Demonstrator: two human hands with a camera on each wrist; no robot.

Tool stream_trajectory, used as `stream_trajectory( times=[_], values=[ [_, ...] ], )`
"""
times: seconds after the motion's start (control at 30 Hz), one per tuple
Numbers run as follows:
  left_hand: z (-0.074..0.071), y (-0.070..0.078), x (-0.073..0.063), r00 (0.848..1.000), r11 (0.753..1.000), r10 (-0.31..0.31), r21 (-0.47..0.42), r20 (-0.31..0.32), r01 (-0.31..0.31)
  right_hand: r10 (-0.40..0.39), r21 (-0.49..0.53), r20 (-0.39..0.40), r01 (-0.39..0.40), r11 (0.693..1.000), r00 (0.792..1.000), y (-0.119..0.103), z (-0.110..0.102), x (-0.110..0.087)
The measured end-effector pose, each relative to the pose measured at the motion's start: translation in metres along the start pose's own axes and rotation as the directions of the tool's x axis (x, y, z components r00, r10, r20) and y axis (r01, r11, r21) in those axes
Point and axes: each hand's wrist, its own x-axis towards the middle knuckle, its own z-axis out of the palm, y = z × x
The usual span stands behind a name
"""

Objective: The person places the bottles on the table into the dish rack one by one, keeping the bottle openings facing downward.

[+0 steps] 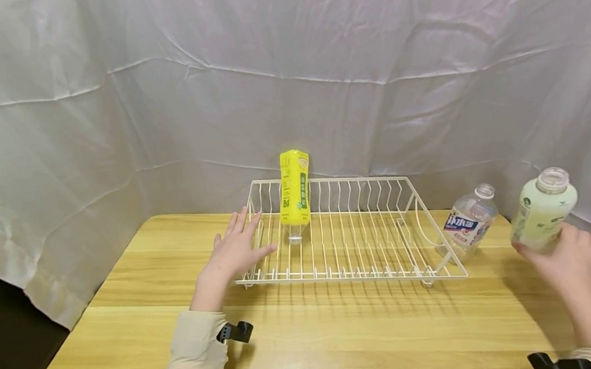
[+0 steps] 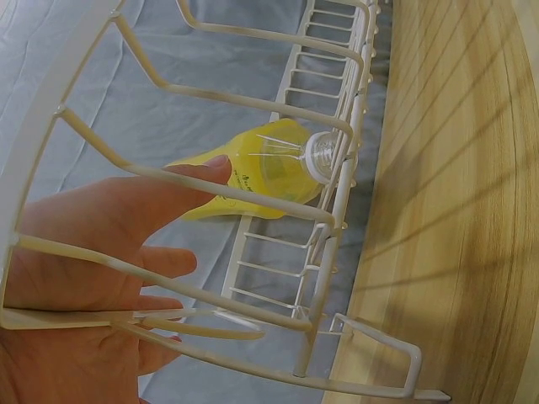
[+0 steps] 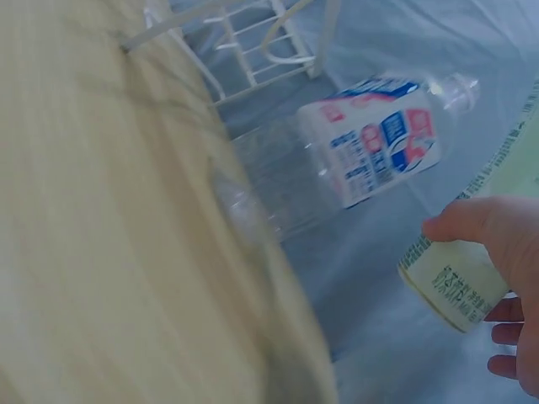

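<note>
A white wire dish rack (image 1: 442, 261) stands on the table. In it, a yellow-labelled plastic bottle (image 1: 294, 190) is upside down, its neck between the wires. My left hand (image 1: 233, 251) is over the rack's left end, fingers spread and holding nothing; whether it touches the wires I cannot tell. On the right, my right hand (image 1: 576, 259) grips a pale green bottle (image 1: 542, 207) around its lower part. This bottle is upright, without a cap, and its base is off the table in the right wrist view. Between it and the rack stands a clear bottle (image 1: 470, 225) with a white-and-blue label.
The wooden table (image 1: 340, 339) extends in front of the rack. Grey cloth (image 1: 342, 116) hangs close behind the rack and along both sides. Black wrist-camera mounts (image 1: 236, 332) are on both forearms.
</note>
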Motion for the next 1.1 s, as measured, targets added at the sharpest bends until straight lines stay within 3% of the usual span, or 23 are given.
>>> stream_trajectory(
  times=[0.37,0.6,0.7,0.9,1.1],
  values=[
    [-0.001,0.0,0.0,1.0,1.0,-0.003,-0.007,0.006,0.003,-0.018,-0.069,-0.053,0.015,0.998,0.998,-0.031,-0.025,-0.007],
    [0.0,-0.001,0.0,1.0,1.0,-0.006,-0.011,0.009,0.006,-0.101,-0.085,-0.133,0.091,0.992,0.986,-0.054,-0.032,-0.019],
    [0.0,-0.001,0.001,1.0,1.0,-0.002,-0.008,0.007,0.002,-0.162,-0.072,-0.203,0.15,0.986,0.966,-0.063,-0.033,-0.024],
    [0.0,-0.002,0.001,1.0,1.0,-0.002,-0.012,0.0,0.002,-0.271,-0.08,-0.265,0.259,0.962,0.925,-0.079,-0.034,-0.032],
    [0.001,-0.002,0.001,1.0,1.0,-0.003,-0.012,-0.004,0.003,-0.41,-0.114,-0.349,0.396,0.911,0.843,-0.089,-0.03,-0.039]
  ],
)
